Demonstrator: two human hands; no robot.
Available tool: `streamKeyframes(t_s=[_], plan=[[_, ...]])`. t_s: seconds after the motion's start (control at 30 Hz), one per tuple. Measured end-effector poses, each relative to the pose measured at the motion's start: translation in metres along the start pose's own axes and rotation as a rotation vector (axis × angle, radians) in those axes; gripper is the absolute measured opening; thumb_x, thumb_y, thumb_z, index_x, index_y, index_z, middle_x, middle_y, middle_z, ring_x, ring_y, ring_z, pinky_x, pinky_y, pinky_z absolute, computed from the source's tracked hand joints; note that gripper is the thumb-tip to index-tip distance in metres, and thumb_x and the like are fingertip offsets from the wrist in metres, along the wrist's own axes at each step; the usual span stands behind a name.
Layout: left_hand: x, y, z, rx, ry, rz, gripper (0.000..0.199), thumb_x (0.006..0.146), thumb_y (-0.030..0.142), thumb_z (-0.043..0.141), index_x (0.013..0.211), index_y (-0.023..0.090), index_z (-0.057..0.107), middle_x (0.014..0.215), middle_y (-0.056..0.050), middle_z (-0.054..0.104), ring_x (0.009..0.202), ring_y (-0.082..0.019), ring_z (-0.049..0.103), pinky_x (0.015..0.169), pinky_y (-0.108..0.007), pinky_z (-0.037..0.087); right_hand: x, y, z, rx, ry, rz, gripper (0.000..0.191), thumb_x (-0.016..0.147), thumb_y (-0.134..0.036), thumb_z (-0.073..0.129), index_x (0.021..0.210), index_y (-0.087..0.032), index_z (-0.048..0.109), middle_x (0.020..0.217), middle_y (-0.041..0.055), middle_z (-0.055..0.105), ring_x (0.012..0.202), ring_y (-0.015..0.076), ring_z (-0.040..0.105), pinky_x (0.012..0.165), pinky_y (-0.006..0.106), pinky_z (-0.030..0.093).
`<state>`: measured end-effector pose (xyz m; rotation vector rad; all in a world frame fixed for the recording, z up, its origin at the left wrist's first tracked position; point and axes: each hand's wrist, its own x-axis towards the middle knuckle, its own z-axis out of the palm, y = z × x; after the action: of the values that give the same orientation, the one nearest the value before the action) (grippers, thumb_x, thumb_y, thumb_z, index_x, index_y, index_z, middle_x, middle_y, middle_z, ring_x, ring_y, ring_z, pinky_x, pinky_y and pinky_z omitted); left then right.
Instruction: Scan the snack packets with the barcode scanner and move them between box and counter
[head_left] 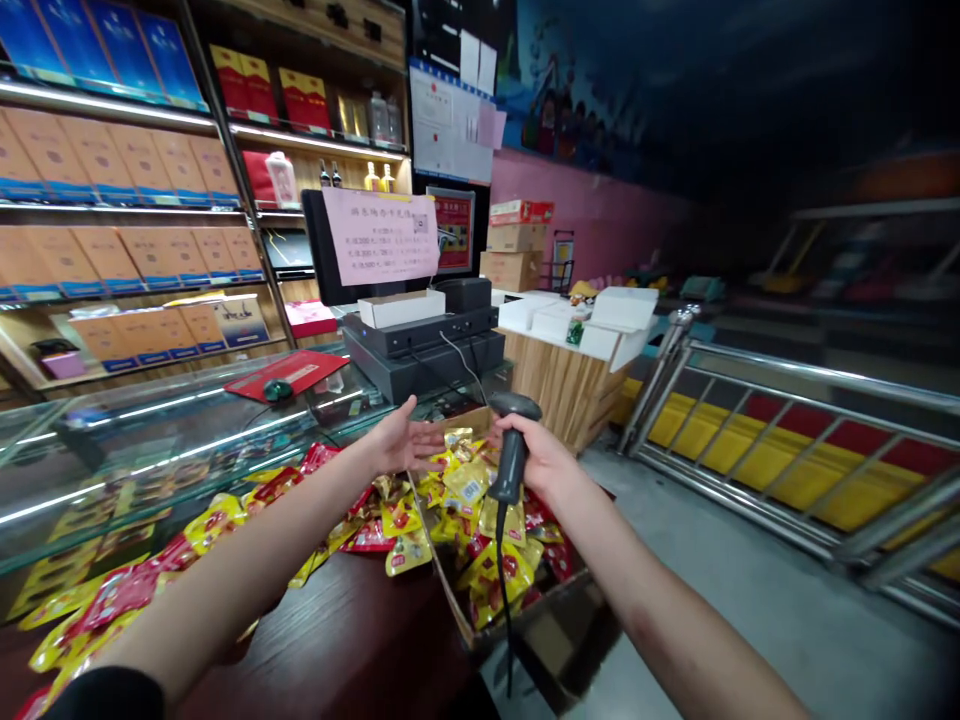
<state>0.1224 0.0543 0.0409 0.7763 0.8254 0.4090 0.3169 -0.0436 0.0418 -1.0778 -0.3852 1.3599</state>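
Beside the counter (150, 440), a carton (540, 640) holds snack packets (487, 570); left hand (405, 437) open, right hand (536, 455) gripping a barcode scanner (512, 450).

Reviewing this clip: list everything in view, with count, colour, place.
Glass display counter: one, clear, left.
Cardboard box: one, brown, below hands.
Snack packets: many, yellow and red, in box and beside it.
Cash register: one, black, beyond box.
Red mat: one, red, on glass.
Shelved boxes: many, tan and blue, left wall.
Steel railing: one, silver, right.
Barcode scanner: one, black, above box.
Left hand: one, open, above box.
Right hand: one, gripping scanner.
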Motion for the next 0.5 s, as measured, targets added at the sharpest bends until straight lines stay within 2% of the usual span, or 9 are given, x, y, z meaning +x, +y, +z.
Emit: streamKeyframes(t_s=[0.1, 0.23, 0.37, 0.5], plan=[[-0.014, -0.005, -0.023, -0.012, 0.012, 0.008, 0.068, 0.081, 0.069, 0.034, 0.101, 0.009, 0.06, 0.095, -0.016, 0.061, 0.101, -0.03, 0.059, 0.086, -0.052, 0.048, -0.003, 0.01, 0.011, 0.028, 0.006, 0.04, 0.012, 0.069, -0.008, 0.056, 0.078, -0.015, 0.06, 0.058, -0.0009, 0.058, 0.051, 0.0108, 0.054, 0.051, 0.023, 0.045], [-0.051, -0.012, -0.065, -0.06, 0.038, 0.049, 0.062, 0.082, 0.065, 0.038, 0.102, 0.011, 0.06, 0.098, -0.016, 0.063, 0.101, -0.029, 0.06, 0.086, -0.05, 0.048, -0.013, 0.041, 0.049, -0.023, -0.108, 0.116, 0.012, 0.069, -0.009, 0.057, 0.078, -0.015, 0.061, 0.059, -0.0014, 0.057, 0.053, 0.0101, 0.053, 0.056, 0.022, 0.046], [-0.1, -0.024, -0.106, -0.129, 0.135, 0.066, 0.06, 0.082, 0.064, 0.039, 0.102, 0.011, 0.059, 0.095, -0.016, 0.064, 0.098, -0.029, 0.061, 0.085, -0.048, 0.049, -0.023, 0.088, 0.096, -0.037, -0.264, 0.257, 0.01, 0.068, -0.009, 0.056, 0.075, -0.015, 0.059, 0.058, -0.0022, 0.055, 0.051, 0.0086, 0.05, 0.055, 0.02, 0.044], [-0.152, -0.045, -0.144, -0.202, 0.223, 0.12, 0.06, 0.082, 0.063, 0.041, 0.106, 0.012, 0.058, 0.096, -0.016, 0.065, 0.099, -0.029, 0.061, 0.084, -0.047, 0.05, -0.031, 0.143, 0.135, -0.081, -0.385, 0.374, 0.004, 0.067, -0.012, 0.057, 0.066, -0.016, 0.055, 0.056, -0.0015, 0.055, 0.05, 0.0091, 0.05, 0.052, 0.02, 0.042]])
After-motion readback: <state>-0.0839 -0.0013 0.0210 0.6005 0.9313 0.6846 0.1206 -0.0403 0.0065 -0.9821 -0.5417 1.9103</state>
